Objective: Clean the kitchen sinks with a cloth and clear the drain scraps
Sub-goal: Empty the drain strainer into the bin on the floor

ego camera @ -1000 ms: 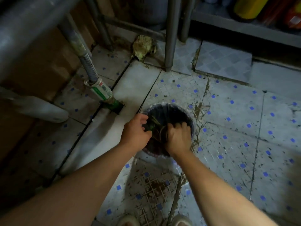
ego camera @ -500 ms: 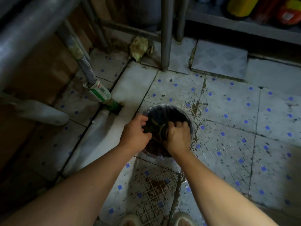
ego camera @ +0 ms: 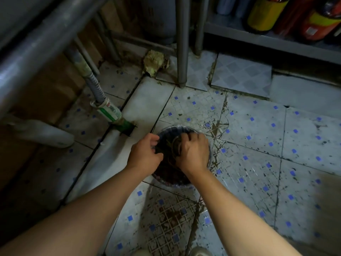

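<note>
Scraps (ego camera: 170, 147) of stringy greenish stems lie in a round dark bin (ego camera: 209, 154) lined with clear plastic, which stands on the stained, blue-dotted floor tiles (ego camera: 258, 145) just ahead of the person's feet. At far left a pale plastic bottle (ego camera: 46, 133) lies on its side under the steel frame. Beside it a corrugated drain hose (ego camera: 94, 85) runs down into a green-and-white labelled sleeve (ego camera: 108, 111); its print is too small and blurred to read. Further back a crumpled yellowish cloth (ego camera: 155, 61) sits against the base of a steel leg (ego camera: 181, 43).

Over the bin, the left hand (ego camera: 144, 156) has its fingers curled at the near-left rim, seemingly pinching the plastic liner, though the exact contact is hard to make out. The right hand (ego camera: 193, 154) reaches into the bin with fingers curled round a loop of the scraps. At upper right, a yellow container (ego camera: 263, 13) and red canisters (ego camera: 313, 21) stand on a low shelf; their labels cannot be read.

Compared with a second ago, both hands stay at the bin in much the same grip, the right one a little further over the middle, and the scraps remain inside.
</note>
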The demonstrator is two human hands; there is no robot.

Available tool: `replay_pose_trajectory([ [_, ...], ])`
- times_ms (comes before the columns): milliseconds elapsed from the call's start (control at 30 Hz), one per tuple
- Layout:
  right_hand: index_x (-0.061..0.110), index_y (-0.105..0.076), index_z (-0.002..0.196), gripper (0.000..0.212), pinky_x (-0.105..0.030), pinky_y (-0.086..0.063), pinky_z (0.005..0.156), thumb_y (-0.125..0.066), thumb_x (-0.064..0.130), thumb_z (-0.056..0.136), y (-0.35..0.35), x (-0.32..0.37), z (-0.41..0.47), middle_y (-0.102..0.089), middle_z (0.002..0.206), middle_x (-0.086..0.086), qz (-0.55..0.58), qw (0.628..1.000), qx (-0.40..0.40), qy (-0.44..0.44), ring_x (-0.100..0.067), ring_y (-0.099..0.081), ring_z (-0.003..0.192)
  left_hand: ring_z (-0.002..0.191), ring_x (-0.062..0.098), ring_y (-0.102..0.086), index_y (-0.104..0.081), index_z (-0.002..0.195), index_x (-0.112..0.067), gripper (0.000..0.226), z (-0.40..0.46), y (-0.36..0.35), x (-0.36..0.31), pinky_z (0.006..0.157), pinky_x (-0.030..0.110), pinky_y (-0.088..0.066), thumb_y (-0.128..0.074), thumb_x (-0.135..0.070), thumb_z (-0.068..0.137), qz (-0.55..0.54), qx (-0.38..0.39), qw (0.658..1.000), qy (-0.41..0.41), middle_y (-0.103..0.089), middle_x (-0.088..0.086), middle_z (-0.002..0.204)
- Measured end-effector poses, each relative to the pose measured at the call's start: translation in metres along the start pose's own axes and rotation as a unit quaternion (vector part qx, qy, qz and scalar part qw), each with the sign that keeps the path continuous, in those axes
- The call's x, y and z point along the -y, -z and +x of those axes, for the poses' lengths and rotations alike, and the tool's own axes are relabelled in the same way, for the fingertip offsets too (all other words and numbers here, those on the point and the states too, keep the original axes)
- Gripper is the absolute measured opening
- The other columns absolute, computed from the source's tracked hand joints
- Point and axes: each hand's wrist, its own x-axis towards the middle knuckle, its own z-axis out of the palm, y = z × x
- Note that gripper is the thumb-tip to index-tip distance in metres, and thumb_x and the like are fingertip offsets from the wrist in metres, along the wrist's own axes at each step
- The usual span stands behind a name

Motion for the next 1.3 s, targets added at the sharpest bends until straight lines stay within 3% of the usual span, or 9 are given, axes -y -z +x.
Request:
replay_pose_trajectory([
  [100,0.009,-0.063,0.108,0.071,-0.038,-0.046,0.076,-0.084,0.03,0.044,0.012,0.005,0.001,-0.064,0.099,-0.014,0.083,0.995,-0.053,-0.012,-0.033,-0.056,0.088,0.096,0.017,-0.055,-0.053,0.122,-0.015,0.048,-0.001,-0.001,0.0,0.092,0.031,-0.047,-0.067,0.0,0.079,-0.007,0.001,1.0,0.006,-0.057,0.002,0.117],
  [200,0.011,-0.059,0.115,0.05,-0.037,-0.042,0.086,-0.074,0.026,0.07,-0.004,-0.006,-0.01,-0.063,0.112,-0.012,0.022,0.993,0.109,0.03,-0.031,-0.051,0.104,0.097,0.017,-0.054,-0.053,0.123,-0.016,0.048,-0.004,-0.005,0.0,0.093,0.034,-0.048,-0.068,-0.001,0.08,-0.007,0.001,1.0,0.015,-0.056,0.001,0.119],
  [267,0.012,-0.054,0.12,0.052,-0.034,-0.04,0.088,-0.073,0.029,0.074,-0.014,-0.014,-0.021,-0.06,0.115,-0.011,0.038,0.984,0.173,-0.024,-0.03,-0.046,0.11,0.097,0.016,-0.053,-0.052,0.124,-0.016,0.049,-0.008,-0.005,0.0,0.093,0.035,-0.049,-0.068,-0.001,0.08,-0.001,0.009,1.0,0.013,-0.056,0.002,0.12],
  [467,0.008,-0.045,0.13,0.071,-0.034,-0.039,0.098,-0.077,0.01,0.067,-0.002,-0.019,-0.03,-0.049,0.129,-0.011,0.237,0.963,0.106,-0.076,-0.029,-0.044,0.119,0.096,0.015,-0.052,-0.05,0.128,-0.015,0.052,-0.02,-0.003,-0.009,0.088,0.029,-0.047,-0.068,-0.002,0.081,0.002,0.018,1.0,0.018,-0.055,0.002,0.121],
  [667,0.008,-0.043,0.128,0.075,-0.021,-0.039,0.097,-0.076,0.0,0.061,0.041,-0.017,-0.04,-0.044,0.126,-0.005,0.395,0.906,0.079,-0.128,-0.018,-0.046,0.118,0.104,0.02,-0.057,-0.051,0.125,-0.016,0.051,-0.043,0.008,-0.026,0.093,0.035,-0.049,-0.068,-0.001,0.079,-0.022,0.009,0.999,0.045,-0.056,0.003,0.12],
  [733,0.009,-0.04,0.135,0.081,-0.015,-0.031,0.101,-0.075,0.001,0.062,0.061,-0.018,-0.041,-0.04,0.131,-0.004,0.404,0.902,0.094,-0.12,-0.014,-0.04,0.122,0.103,0.018,-0.056,-0.05,0.126,-0.017,0.052,-0.053,0.012,-0.034,0.09,0.03,-0.048,-0.067,-0.001,0.08,-0.02,0.008,0.998,0.05,-0.055,0.0,0.12],
  [833,0.011,-0.043,0.133,0.08,-0.005,-0.024,0.092,-0.076,0.004,0.06,0.098,-0.018,-0.047,-0.037,0.126,-0.003,0.404,0.901,0.103,-0.115,-0.006,-0.038,0.11,0.102,0.016,-0.055,-0.049,0.127,-0.018,0.052,-0.07,0.025,-0.053,0.087,0.025,-0.045,-0.066,-0.002,0.08,-0.013,-0.003,0.998,0.055,-0.055,-0.001,0.12],
  [1167,0.034,-0.044,0.109,0.065,-0.012,-0.041,0.083,-0.078,0.006,0.062,0.243,-0.024,-0.072,-0.055,0.112,0.008,0.476,0.869,0.078,-0.109,-0.006,-0.054,0.104,0.098,0.014,-0.057,-0.051,0.125,-0.019,0.05,-0.153,0.087,-0.151,0.081,0.021,-0.041,-0.064,-0.003,0.08,-0.012,-0.015,1.0,0.021,-0.058,-0.003,0.115],
  [1300,0.043,-0.042,0.102,0.065,-0.005,-0.041,0.076,-0.08,0.006,0.064,0.313,-0.017,-0.078,-0.058,0.1,0.017,0.51,0.85,0.073,-0.108,0.009,-0.055,0.093,0.101,0.014,-0.057,-0.051,0.125,-0.021,0.051,-0.193,0.121,-0.197,0.084,0.023,-0.044,-0.062,-0.003,0.08,-0.017,-0.011,1.0,-0.001,-0.058,-0.003,0.117],
])
